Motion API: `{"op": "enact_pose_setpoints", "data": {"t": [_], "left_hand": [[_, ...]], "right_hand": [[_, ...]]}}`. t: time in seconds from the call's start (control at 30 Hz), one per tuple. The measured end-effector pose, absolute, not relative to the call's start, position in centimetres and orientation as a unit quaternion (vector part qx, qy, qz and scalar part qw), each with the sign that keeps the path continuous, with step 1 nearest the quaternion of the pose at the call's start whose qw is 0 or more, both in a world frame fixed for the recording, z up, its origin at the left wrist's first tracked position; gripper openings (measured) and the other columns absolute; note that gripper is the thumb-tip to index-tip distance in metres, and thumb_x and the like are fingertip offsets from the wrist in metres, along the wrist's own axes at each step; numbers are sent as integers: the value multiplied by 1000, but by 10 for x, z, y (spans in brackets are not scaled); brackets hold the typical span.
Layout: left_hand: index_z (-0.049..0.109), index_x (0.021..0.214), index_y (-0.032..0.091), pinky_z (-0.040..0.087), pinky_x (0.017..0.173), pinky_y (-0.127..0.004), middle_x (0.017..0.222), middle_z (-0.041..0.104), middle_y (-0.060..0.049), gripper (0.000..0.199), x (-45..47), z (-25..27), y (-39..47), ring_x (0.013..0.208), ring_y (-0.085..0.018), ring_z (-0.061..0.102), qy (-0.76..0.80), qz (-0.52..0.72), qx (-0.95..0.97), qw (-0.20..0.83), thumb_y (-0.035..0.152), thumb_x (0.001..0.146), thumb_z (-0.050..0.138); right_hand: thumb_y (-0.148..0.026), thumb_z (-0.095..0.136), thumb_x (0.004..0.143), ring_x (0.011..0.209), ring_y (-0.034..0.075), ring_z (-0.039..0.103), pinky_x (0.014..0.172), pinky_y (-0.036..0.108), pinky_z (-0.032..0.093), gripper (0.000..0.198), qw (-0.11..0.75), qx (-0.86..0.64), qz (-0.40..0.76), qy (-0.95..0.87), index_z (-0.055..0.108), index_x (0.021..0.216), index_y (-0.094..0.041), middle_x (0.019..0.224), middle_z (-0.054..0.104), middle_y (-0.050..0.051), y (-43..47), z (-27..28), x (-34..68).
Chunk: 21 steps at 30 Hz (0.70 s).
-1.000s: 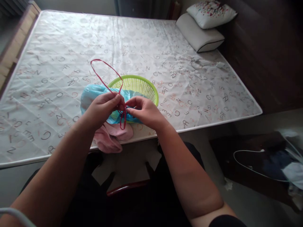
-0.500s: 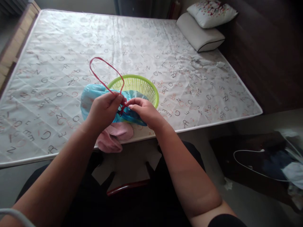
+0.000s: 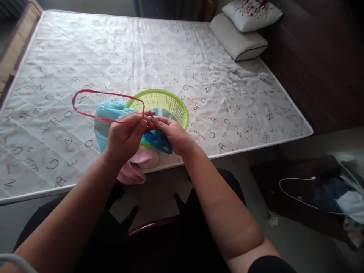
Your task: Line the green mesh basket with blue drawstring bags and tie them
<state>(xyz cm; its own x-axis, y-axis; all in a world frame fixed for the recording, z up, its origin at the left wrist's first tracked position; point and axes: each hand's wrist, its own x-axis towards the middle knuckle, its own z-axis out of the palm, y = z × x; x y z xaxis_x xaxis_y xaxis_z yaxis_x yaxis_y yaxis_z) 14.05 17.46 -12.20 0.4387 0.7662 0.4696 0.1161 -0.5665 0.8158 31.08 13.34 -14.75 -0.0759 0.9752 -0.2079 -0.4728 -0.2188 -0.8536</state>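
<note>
My left hand (image 3: 126, 134) pinches a red cord (image 3: 108, 92), whose long loop sticks out to the left over the mattress. Touching it at the fingertips, my right hand (image 3: 173, 132) is closed on a knotted red part of the same cord. Below and behind the hands lies a blue plastic bag (image 3: 104, 113), partly covered by my fingers. A lime-green plastic basket (image 3: 186, 113) sits just beyond, its near side hidden by the bag and hands. Pink cloth (image 3: 136, 167) hangs at the mattress edge under my left wrist.
The letter-printed mattress (image 3: 199, 76) spreads out in front of me. A printed cushion (image 3: 250, 17) rests on a beige pillow (image 3: 239, 38) at the far right. On the right, a white cable (image 3: 295, 178) and cloth (image 3: 352, 204) lie on a dark low surface.
The cord's loop has swung down from standing upright to lying out toward the left. Both hands stay together over the basket, their fingers shifted slightly on the cord.
</note>
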Motion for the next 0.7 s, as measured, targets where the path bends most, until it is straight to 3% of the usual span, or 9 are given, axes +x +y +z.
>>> {"op": "enact_pose_setpoints", "data": {"t": [0.13, 0.27, 0.5, 0.6, 0.7], "left_hand": [[78, 91, 25, 59, 116, -54, 103, 81, -7, 30, 140, -122, 175, 117, -27, 77, 265, 441, 775, 368, 44, 109, 63], [75, 87, 25, 56, 118, -53, 102, 81, -6, 30, 140, -121, 178, 115, -26, 76, 251, 427, 785, 372, 41, 109, 64], [74, 85, 23, 62, 94, -43, 92, 79, -6, 32, 138, -125, 181, 91, -21, 74, 257, 406, 771, 419, 41, 109, 62], [76, 86, 22, 61, 87, -40, 92, 79, -6, 29, 137, -127, 181, 89, -22, 74, 256, 383, 790, 404, 39, 107, 64], [76, 87, 22, 61, 87, -39, 94, 80, -7, 26, 138, -127, 182, 91, -23, 75, 242, 357, 813, 391, 35, 106, 65]], "right_hand": [[-49, 96, 76, 114, 22, 74, 100, 37, 64, 32, 577, -420, 635, -295, 80, 95, -29, 109, 83, 1, 137, -147, 313], [-45, 92, 78, 104, 19, 75, 94, 34, 64, 28, 606, -407, 624, -279, 76, 92, -28, 104, 82, 1, 138, -145, 319], [-52, 91, 80, 87, 15, 72, 82, 29, 62, 35, 596, -392, 631, -305, 74, 95, -25, 94, 78, 0, 134, -138, 331], [-53, 96, 74, 85, 15, 69, 78, 28, 61, 42, 567, -417, 623, -341, 72, 90, -23, 90, 76, 0, 133, -137, 330], [-46, 96, 76, 84, 14, 69, 77, 27, 59, 39, 594, -434, 597, -321, 68, 92, -24, 88, 73, -2, 133, -136, 330]]}}
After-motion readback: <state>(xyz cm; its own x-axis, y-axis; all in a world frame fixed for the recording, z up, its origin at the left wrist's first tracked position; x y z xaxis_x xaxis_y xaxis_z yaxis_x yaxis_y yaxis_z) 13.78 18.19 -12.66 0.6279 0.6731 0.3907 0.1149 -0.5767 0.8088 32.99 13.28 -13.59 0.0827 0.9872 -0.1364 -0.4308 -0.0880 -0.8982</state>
